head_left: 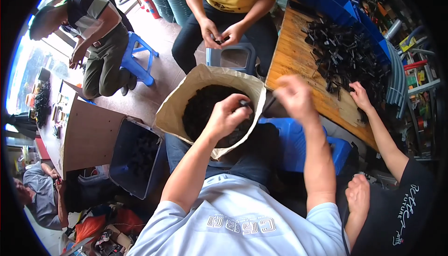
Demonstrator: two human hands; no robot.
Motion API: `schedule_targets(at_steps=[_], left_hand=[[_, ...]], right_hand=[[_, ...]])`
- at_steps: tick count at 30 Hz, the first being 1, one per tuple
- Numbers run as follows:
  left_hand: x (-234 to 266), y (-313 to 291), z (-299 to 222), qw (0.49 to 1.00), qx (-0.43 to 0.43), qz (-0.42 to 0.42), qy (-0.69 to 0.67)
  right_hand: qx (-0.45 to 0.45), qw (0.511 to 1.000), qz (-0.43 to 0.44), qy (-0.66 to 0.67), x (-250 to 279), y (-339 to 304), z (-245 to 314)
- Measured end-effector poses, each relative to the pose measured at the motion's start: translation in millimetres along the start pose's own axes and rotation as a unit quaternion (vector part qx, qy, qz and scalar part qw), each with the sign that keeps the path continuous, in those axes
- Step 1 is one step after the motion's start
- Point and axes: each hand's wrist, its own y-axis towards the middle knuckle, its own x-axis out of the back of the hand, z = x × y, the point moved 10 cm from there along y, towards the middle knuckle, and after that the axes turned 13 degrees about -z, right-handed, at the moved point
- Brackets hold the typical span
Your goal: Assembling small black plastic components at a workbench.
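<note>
Left hand is curled, fingers pinching a small black plastic part just over the open paper sack full of black pieces. Right hand is blurred, half closed near the wooden table edge; cannot tell if it holds sth. Both forearms reach fwd, elbows bent.
</note>
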Motion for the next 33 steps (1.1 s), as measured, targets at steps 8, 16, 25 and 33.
schedule_targets(at_steps=[8,16,25,33], left_hand=[[67.3,-3.1,48.6,0.931,0.153,-0.142,-0.299],[21.9,-10.9,-6.4,0.991,0.061,-0.063,-0.103],[-25.2,-28.7,-90.4,0.959,-0.223,0.016,0.176],[-16.2,-47.1,-107.6,0.903,-0.339,-0.103,0.245]], right_hand=[[0.031,0.906,-0.067,-0.416,92.1,32.0,-134.2],[-0.148,0.964,-0.171,0.138,87.4,2.3,-74.6],[-0.336,0.845,0.114,0.399,-50.7,-57.5,5.8],[-0.374,0.788,0.082,0.482,-76.5,-64.5,25.7]])
